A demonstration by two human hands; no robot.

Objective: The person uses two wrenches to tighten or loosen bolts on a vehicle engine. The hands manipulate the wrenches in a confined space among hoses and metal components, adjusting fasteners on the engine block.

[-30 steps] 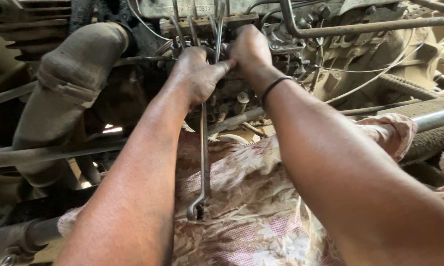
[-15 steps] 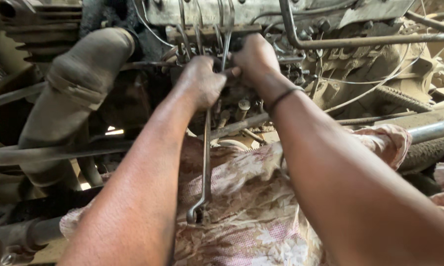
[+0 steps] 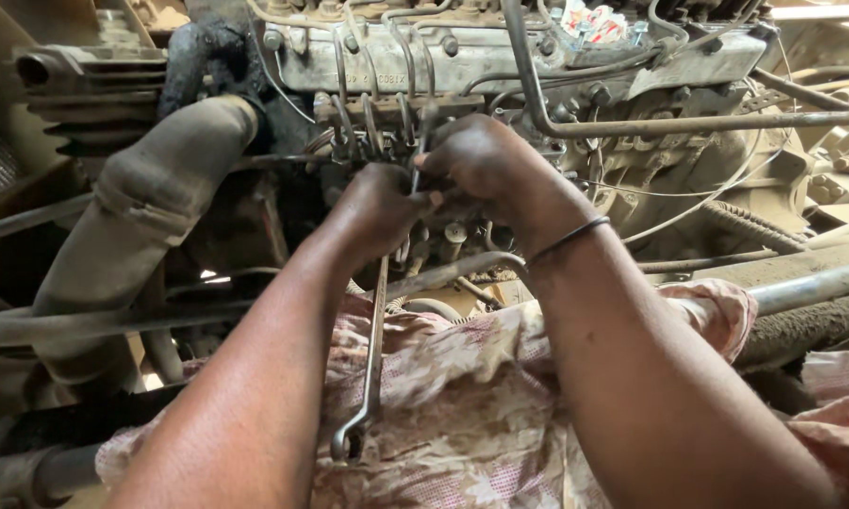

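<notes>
- Left hand [image 3: 379,203] is curling its fingers [image 3: 415,209] round the upper shank of a long spanner [image 3: 375,353], gripping it tight; thumb side is facing the right hand.
- Spanner: slim steel bar, grey, grimy w/ oil, dull shine along the edge. It's hanging almost straight down below the left fingers, ring end [image 3: 347,441] at the bottom, well below the knuckles, over a patterned cloth [image 3: 462,396]. Top end is hidden behind the fingers, can't tell what it's sitting on.
- Right hand [image 3: 488,165] is pressing in just beside the left fingers, touching them at the thumb. Its fingers are bunched together, pinching at something by the thin metal fuel pipes [image 3: 387,113]; exactly what they're nipping is hidden.
- Thin black band [image 3: 568,240] is sitting round the right wrist.
- Above both sets of fingers: dusty engine block [image 3: 500,57] w/ bolts along its top.
- Left of the left fingers: fat grey rubber hose [image 3: 141,217] running down at a slant.
- Right of the right fingers: bent metal rod [image 3: 688,124] running across.
</notes>
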